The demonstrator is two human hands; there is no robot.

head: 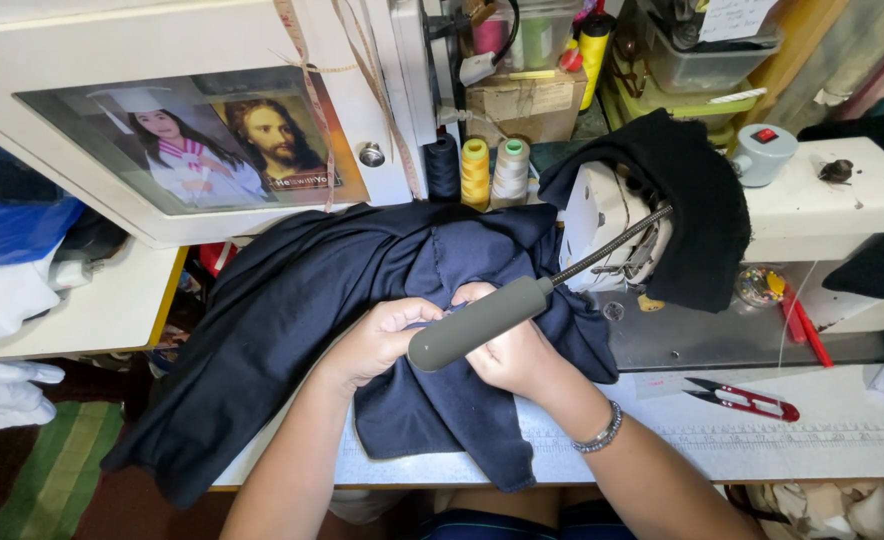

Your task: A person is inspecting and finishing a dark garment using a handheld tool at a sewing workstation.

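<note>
Both hands work at a dark navy cloth [312, 300] heaped on the sewing table [762, 450]. The left hand [377, 340] has its fingers curled shut, pinching a fold of the cloth at their tips. The right hand [507, 350] meets it just beside those fingertips, fingers bent down onto the same fold, though the grey lamp head [477, 322] on its flexible neck crosses in front and hides how tightly they close. Beyond the fingers stands the white sewing machine [822, 200] with a black cloth [692, 200] draped over it. Three thread cones [477, 170] stand behind the cloth. Red snips [747, 400] lie well right of the right wrist.
</note>
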